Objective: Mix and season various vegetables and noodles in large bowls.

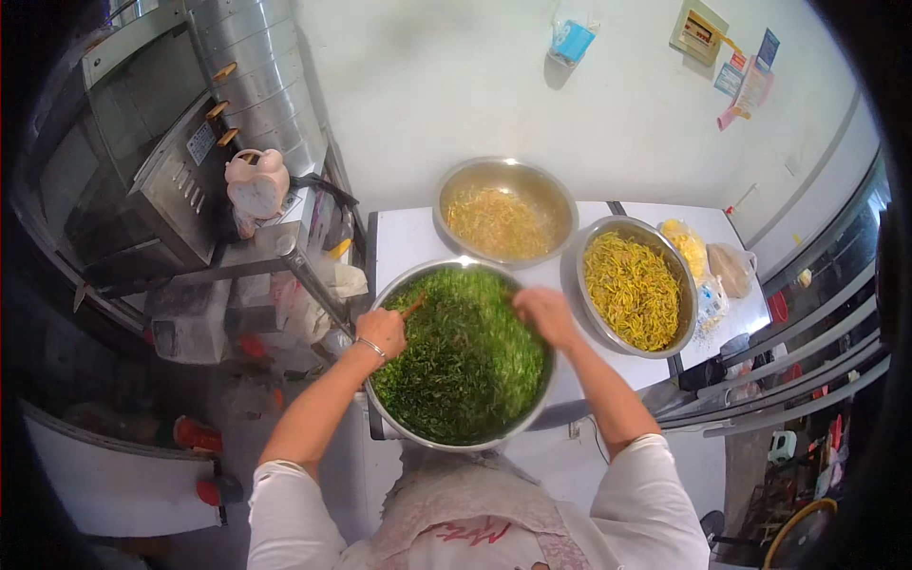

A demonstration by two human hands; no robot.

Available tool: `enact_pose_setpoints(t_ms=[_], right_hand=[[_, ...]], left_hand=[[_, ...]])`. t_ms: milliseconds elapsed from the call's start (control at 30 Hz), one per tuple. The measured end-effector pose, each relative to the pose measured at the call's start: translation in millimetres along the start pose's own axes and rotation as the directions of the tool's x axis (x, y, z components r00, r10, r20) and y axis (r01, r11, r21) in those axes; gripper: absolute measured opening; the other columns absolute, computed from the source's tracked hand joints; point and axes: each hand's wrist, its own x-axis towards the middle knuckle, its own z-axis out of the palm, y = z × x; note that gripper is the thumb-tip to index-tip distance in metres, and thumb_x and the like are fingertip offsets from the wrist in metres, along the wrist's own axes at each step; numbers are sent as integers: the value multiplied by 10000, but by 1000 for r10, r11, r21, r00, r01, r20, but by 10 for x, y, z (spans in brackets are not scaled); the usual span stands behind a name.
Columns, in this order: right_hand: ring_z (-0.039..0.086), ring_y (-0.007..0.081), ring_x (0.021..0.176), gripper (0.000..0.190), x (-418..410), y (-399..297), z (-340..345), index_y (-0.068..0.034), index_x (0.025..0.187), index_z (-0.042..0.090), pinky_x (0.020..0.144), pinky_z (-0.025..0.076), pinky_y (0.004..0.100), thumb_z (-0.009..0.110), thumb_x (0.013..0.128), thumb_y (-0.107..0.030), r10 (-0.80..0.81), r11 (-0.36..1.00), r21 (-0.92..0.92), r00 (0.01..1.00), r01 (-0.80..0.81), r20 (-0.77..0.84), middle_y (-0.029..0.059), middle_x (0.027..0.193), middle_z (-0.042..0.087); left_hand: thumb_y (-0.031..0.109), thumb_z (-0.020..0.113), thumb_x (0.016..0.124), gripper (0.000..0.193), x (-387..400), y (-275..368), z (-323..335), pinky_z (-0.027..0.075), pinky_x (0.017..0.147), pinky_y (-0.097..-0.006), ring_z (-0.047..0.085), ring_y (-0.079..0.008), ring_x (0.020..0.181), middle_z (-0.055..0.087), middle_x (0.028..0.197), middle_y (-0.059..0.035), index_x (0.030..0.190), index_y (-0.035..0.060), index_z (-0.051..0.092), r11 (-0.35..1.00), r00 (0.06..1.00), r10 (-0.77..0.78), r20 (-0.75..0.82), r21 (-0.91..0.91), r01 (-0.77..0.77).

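Observation:
A large stainless-steel bowl (552, 377) full of chopped green leafy vegetables (456, 363) stands before me at the table's near edge. My left hand (381, 333) is closed around a thin wooden utensil (413, 305) at the bowl's left rim. The utensil's far end reaches over the greens. On the right side, my right hand (545, 313) is curled over the bowl and blurred by motion. It appears to grip a similar wooden utensil, of which only a brown blur shows. The greens near that hand are blurred too.
Behind stands a steel bowl (506, 167) with pale yellowish shreds. A steel bowl (687, 285) of yellow shredded food is at right, beside plastic bags (730, 271). A metal-framed shelf (285, 239) at left carries a pink alarm clock (256, 189). The wall (427, 92) rises behind the table.

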Motion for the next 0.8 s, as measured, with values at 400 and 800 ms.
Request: enact_pose_setpoints(t_ms=[400, 800], right_hand=[[610, 201, 717, 195, 126, -153, -142, -19, 877, 667, 671, 482, 322, 510, 852, -132, -262, 854, -438, 960, 279, 101, 115, 803, 640], [599, 270, 685, 149, -510, -728, -381, -34, 863, 657, 647, 476, 359, 530, 811, -93, -186, 891, -384, 965, 244, 182, 137, 768, 590]], left_hand=[[206, 567, 808, 211, 124, -8, -352, 528, 682, -452, 670, -349, 769, 673, 794, -190, 818, 39, 696, 990, 992, 94, 87, 93, -102], [194, 601, 772, 172, -309, -155, -890, 534, 699, -448, 673, -348, 766, 670, 779, -194, 844, 73, 700, 972, 976, 140, 167, 164, -168]])
